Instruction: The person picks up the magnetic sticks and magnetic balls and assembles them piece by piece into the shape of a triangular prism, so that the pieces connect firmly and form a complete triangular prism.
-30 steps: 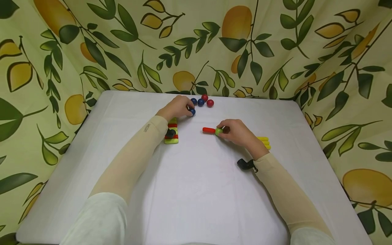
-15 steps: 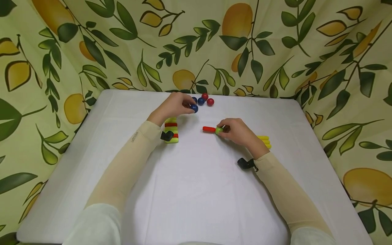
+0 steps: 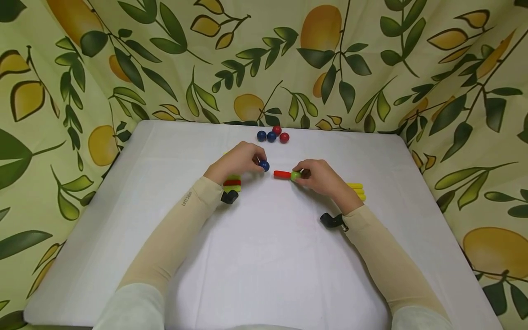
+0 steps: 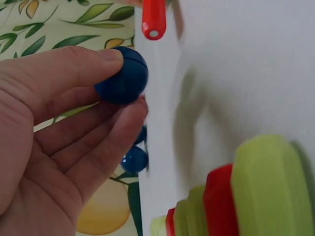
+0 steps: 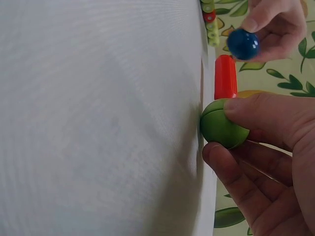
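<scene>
My left hand (image 3: 241,160) pinches a glossy blue ball (image 3: 264,166) between thumb and fingers, above the table in the left wrist view (image 4: 123,78). Just right of that ball lies a short red stick (image 3: 282,174); a pale round dot shows on its near end in the left wrist view. At the stick's other end is a green ball (image 5: 221,127), lined up against it. My right hand (image 3: 321,178) pinches this green ball with thumb and fingertips, low at the table surface. A gap separates the blue ball from the red stick in the head view.
Two blue balls (image 3: 261,135) and two red balls (image 3: 284,137) sit near the table's back edge. A row of light green and red sticks (image 3: 232,183) lies partly under my left hand. Several yellow sticks (image 3: 356,186) lie behind my right wrist. A patterned curtain (image 3: 264,59) surrounds the table.
My left hand has brought the blue ball away from the other balls, toward me and slightly right, close to the red stick. My right hand stays in place on the green ball.
</scene>
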Motion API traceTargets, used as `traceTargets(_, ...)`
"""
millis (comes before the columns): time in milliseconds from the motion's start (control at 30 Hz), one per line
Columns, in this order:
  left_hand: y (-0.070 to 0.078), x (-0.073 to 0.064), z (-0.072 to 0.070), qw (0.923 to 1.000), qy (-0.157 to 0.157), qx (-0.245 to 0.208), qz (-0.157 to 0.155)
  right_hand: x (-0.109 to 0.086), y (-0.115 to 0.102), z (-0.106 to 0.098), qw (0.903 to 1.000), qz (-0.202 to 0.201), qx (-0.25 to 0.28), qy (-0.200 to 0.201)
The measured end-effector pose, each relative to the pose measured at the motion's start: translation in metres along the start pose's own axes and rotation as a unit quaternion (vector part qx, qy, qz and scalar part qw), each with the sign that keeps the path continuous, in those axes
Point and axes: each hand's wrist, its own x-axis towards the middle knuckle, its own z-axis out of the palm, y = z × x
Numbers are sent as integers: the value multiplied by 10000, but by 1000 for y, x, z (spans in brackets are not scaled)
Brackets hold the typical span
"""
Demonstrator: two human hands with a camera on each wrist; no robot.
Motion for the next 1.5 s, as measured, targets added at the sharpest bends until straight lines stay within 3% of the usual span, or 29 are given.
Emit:
traceTargets(567, 11, 10, 21, 9961, -254, 845, -53, 0, 0, 1, 10000, -58, 15, 31)
traceTargets(1033, 14, 18, 15, 9950, -407, 887, -228, 0, 2, -4, 9991, 161, 305, -252)
traceTargets(1267, 12, 22, 14, 9960, -263, 801, -279, -2, 5, -7, 9989, -3, 374, -279)
traceTargets(1500, 11, 8, -4, 9980, 327, 529, -60, -3, 3, -5, 9992, 22, 300, -261)
